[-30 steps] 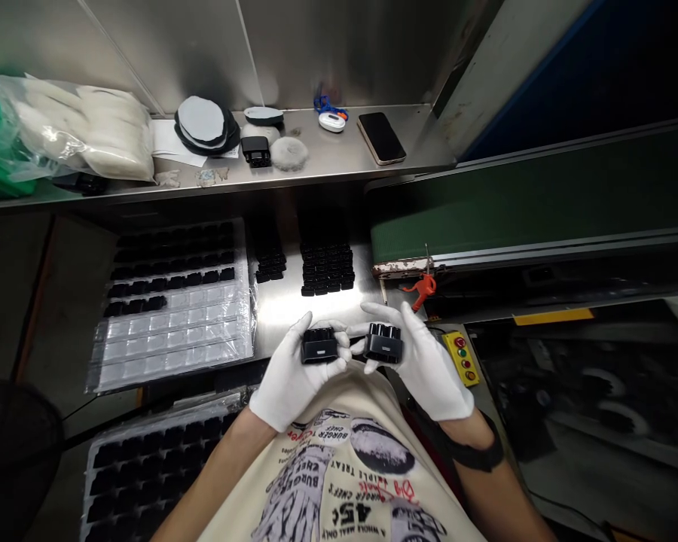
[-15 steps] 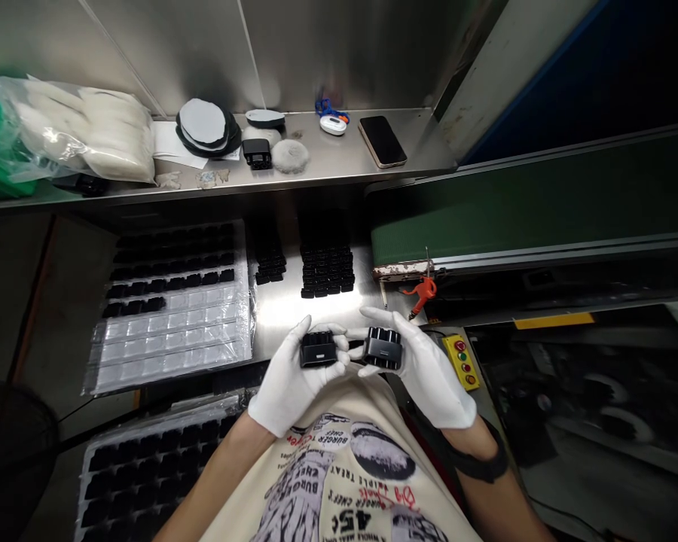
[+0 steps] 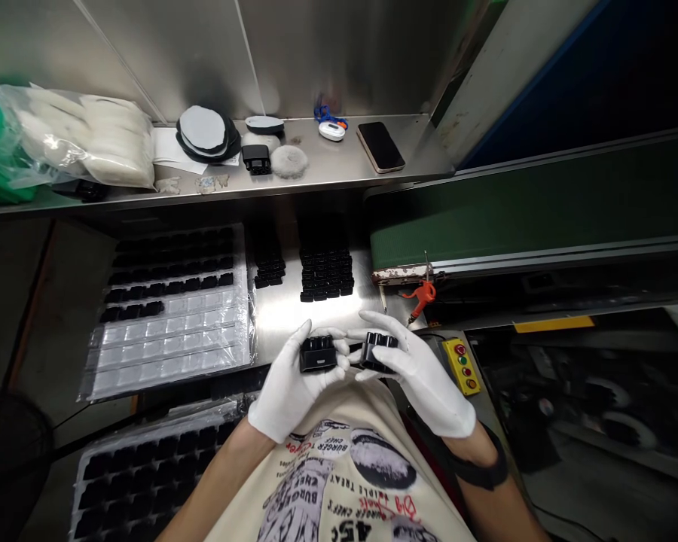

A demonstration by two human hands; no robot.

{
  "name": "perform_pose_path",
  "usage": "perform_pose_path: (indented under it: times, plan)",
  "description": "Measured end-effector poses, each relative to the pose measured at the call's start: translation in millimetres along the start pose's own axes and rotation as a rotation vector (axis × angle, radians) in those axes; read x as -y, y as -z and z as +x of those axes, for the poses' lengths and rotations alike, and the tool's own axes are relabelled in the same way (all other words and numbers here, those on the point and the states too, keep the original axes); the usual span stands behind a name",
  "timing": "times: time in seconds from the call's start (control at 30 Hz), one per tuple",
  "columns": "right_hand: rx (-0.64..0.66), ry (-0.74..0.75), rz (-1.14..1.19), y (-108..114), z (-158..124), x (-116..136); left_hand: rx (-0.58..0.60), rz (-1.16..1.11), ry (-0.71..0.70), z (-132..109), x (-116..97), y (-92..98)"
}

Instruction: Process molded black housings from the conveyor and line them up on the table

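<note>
White gloves cover both my hands, which are close together in front of my shirt. Cradled in my left hand (image 3: 291, 384) is a small black plastic part (image 3: 318, 355) with rounded ribs along its top and a small pale mark on its front. My right hand (image 3: 421, 376) grips a similar black ribbed part (image 3: 377, 351), its thumb lying across the part's front. Ahead of my hands, rows of small black pieces (image 3: 326, 275) are lined up on the metal bench (image 3: 282, 320), with a narrower group (image 3: 270, 267) to their left.
Left of the bench pieces is a clear tray (image 3: 186, 331) partly filled with black parts; another tray (image 3: 147, 474) is below. A shelf (image 3: 328, 162) holds a phone (image 3: 380, 147) and pads. At right are a green conveyor (image 3: 514, 211), an orange air gun (image 3: 422, 299) and a yellow button box (image 3: 462, 366).
My right thumb has come down across the front of the part in that hand. My left hand keeps its part in nearly the same place.
</note>
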State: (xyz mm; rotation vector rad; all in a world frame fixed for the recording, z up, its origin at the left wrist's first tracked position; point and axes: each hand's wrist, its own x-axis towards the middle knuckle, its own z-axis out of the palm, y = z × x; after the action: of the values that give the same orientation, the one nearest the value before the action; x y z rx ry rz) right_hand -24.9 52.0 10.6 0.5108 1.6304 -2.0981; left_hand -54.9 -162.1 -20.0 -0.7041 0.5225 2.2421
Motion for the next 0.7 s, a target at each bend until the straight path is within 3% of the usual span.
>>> perform_pose_path:
  times: [0.13, 0.33, 0.53, 0.7]
  plan:
    - [0.034, 0.048, -0.041, 1, -3, 2, -0.014, 0.004, 0.028, 0, -2, 0.2]
    - [-0.021, -0.041, -0.051, -6, 2, -2, 0.019, 0.103, -0.019, -3, 4, -6.3]
    - [-0.046, 0.102, -0.035, 3, 4, -17, 0.007, 0.175, -0.081, -6, 10, -3.9]
    - [0.019, 0.08, -0.027, 9, 1, -8, -0.008, 0.169, -0.118, -6, 21, -11.1]
